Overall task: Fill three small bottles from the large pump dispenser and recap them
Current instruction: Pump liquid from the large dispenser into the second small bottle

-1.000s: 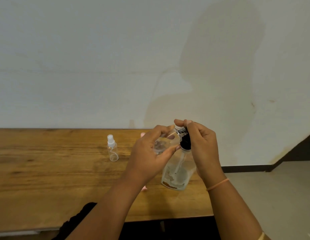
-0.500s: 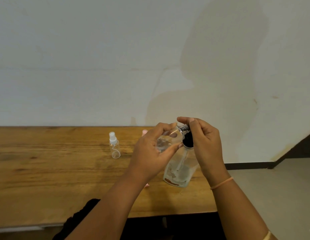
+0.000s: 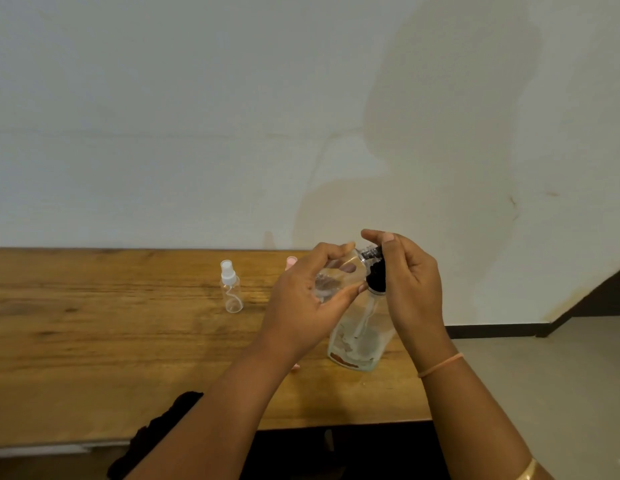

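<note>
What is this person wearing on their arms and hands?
No gloves and no sleeves show: the left hand and right hand are bare, as are both forearms. A thin peach-coloured band circles the right wrist, and a gold-coloured bangle sits further up that arm, cut off by the picture's bottom edge. No rings show.

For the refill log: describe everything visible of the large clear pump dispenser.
The large clear plastic pump dispenser stands upright on the wooden table, near its right end. It has a black pump head, a pale dip tube inside and torn brownish label scraps low on its body. The right hand grips the pump head; the left hand holds a small clear bottle tilted at its nozzle. Fill level unclear.
</note>
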